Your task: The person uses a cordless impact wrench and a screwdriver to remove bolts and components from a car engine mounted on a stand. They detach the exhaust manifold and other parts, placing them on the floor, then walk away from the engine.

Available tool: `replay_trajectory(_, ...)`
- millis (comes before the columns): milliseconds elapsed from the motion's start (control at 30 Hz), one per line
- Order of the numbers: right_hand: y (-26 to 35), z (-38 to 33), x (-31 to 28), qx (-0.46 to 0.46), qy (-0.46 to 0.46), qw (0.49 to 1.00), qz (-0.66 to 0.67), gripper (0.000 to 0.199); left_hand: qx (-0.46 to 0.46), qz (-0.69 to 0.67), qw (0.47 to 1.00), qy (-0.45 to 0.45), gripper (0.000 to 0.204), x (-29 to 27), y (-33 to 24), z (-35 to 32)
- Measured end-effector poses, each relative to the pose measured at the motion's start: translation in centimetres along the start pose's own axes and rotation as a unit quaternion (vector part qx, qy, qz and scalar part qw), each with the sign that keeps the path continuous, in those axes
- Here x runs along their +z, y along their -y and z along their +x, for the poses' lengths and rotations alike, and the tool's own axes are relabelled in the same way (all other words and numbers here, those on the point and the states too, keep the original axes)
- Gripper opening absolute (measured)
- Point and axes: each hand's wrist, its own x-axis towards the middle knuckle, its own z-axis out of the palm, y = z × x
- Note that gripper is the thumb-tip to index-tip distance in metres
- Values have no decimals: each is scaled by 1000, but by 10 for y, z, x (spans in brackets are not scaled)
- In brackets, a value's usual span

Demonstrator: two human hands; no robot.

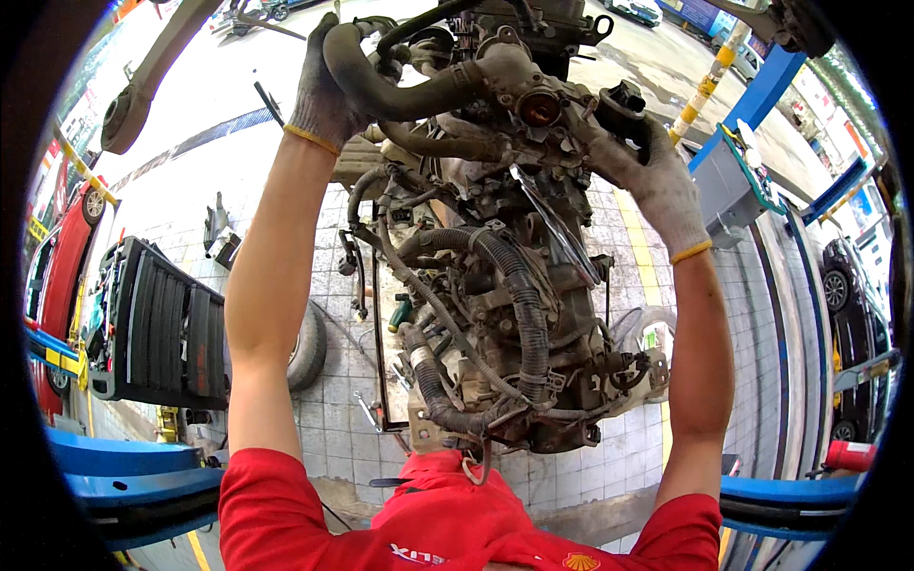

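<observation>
A dirty engine (pixel 533 324) with hoses and wiring fills the middle of the view, directly in front of me. My left hand (pixel 322 95), in a grey work glove, grips the engine's far left side beside a thick black hose (pixel 395 90). Its fingers are partly hidden. At the far right side, my gloved right hand (pixel 652 181) is closed around the engine's edge below a black fitting (pixel 624 98). A round opening (pixel 539 108) shows between the hands. Silver long-handled tools (pixel 557 228) lie on top, and corrugated wiring conduit (pixel 524 295) curves across the near part.
Blue lift arms (pixel 133 476) flank me. A black slatted panel (pixel 157 324) and a tire (pixel 308 350) stand left. A green-handled tool (pixel 401 312) lies beside the engine. At right are a grey cart (pixel 728 195) and blue post (pixel 766 90). Cars stand on both sides.
</observation>
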Motion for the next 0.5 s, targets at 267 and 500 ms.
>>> replay_trajectory(267, -37, 24, -1, -181, 13, 924, -336, 68, 213, 761, 612, 9, 31, -33, 30, 6)
replay_trajectory(500, -20, 30, -10, -205, 57, 913, -348, 69, 45, 622, 781, -19, 29, -20, 56, 22)
